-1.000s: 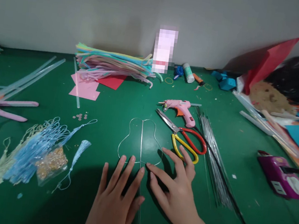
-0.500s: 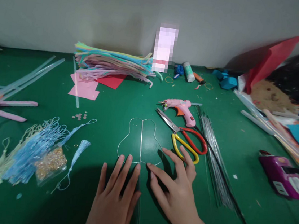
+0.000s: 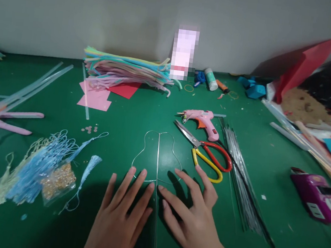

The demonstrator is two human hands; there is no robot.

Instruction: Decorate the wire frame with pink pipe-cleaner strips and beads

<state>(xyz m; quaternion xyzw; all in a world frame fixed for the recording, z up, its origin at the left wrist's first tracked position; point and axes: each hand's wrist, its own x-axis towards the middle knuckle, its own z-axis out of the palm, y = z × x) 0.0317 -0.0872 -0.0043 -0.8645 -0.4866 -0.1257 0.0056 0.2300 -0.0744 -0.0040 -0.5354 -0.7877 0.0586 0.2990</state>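
A thin wire frame (image 3: 158, 155), bent into a two-lobed outline with a straight wire down its middle, lies flat on the green table (image 3: 122, 134). The middle wire runs on below the outline, between my hands. My left hand (image 3: 121, 211) has its fingers spread, tips resting at the lower left edge of the frame. My right hand (image 3: 193, 212) is spread too, its fingertips by the lower right curve and beside the middle wire. Scissors (image 3: 212, 158) with one red and one yellow handle lie just beyond my right fingers.
Beyond the scissors lies a pink glue gun (image 3: 202, 120), its black cord running right past a bundle of wires (image 3: 239, 181). Blue tassels (image 3: 35, 172) and a bag of gold beads (image 3: 58, 181) lie left. Pipe cleaners (image 3: 126, 71) are piled at the back; a purple device (image 3: 316, 197) sits right.
My left hand has shifted slightly left and its thumb spreads further from the middle wire. My right fingers have moved slightly at the lower right curve. The whole view has drifted a little.
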